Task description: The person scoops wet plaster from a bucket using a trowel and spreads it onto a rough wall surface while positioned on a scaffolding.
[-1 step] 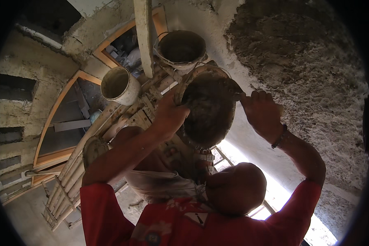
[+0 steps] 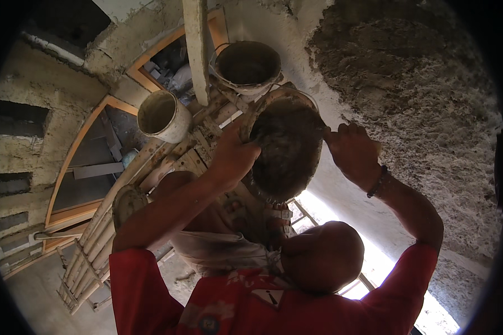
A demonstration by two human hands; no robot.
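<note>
A mortar bucket [image 2: 275, 98] stands in front of me, its mouth facing up toward me and wet grey mortar [image 2: 285, 156] inside. My left hand [image 2: 235, 157] is closed around its left rim, thumb over the edge. At the right rim my right hand [image 2: 353, 153] makes a fist around the end of a dark, thin tool that looks like a trowel [image 2: 322, 126]. Its blade is mostly lost in shadow against the mortar. A thin wire handle lies along the bucket's far right edge.
Behind the bucket stand a dark-mouthed bucket [image 2: 247, 62] and a pale one [image 2: 157, 114] on wooden planks [image 2: 191, 163]. A post [image 2: 195, 56] rises between them. Rough, partly plastered wall [image 2: 413, 106] runs along the right. Poles [image 2: 95, 257] and wood-framed openings are at left.
My right hand and the tool have shifted slightly left and toward the bucket. The mortar's surface looks different, and the bucket has moved very slightly to the right.
</note>
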